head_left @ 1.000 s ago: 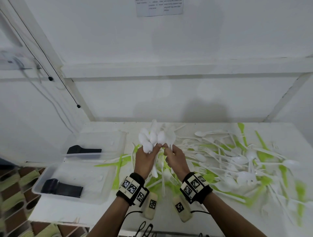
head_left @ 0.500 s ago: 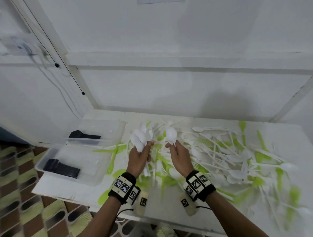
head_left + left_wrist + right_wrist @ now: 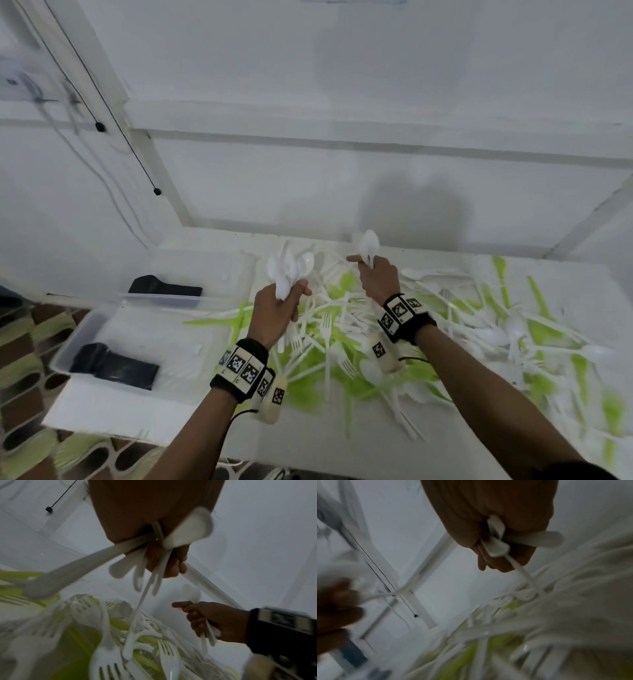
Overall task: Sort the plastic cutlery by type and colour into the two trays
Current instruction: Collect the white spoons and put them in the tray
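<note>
My left hand (image 3: 278,313) grips a bunch of several white spoons (image 3: 290,270), bowls up, above the left edge of the cutlery heap; their handles (image 3: 142,568) fan out below my fist. My right hand (image 3: 376,279) is raised over the heap and holds a few white spoons (image 3: 370,245) upright; their handles (image 3: 498,546) stick out of its fist. A heap of white and green forks and spoons (image 3: 445,329) covers the table. Two clear trays stand at the left: the near tray (image 3: 164,339) and the far tray (image 3: 205,274).
A black object lies in each tray: one in the near tray (image 3: 114,366), one in the far tray (image 3: 164,290). The table's left and front edges (image 3: 113,428) run close to the near tray. A white wall (image 3: 342,154) stands just behind the table.
My hands have drawn apart. The right hand has moved right and up with its spoons; the left keeps its bunch. The head view has tilted down and left.
</note>
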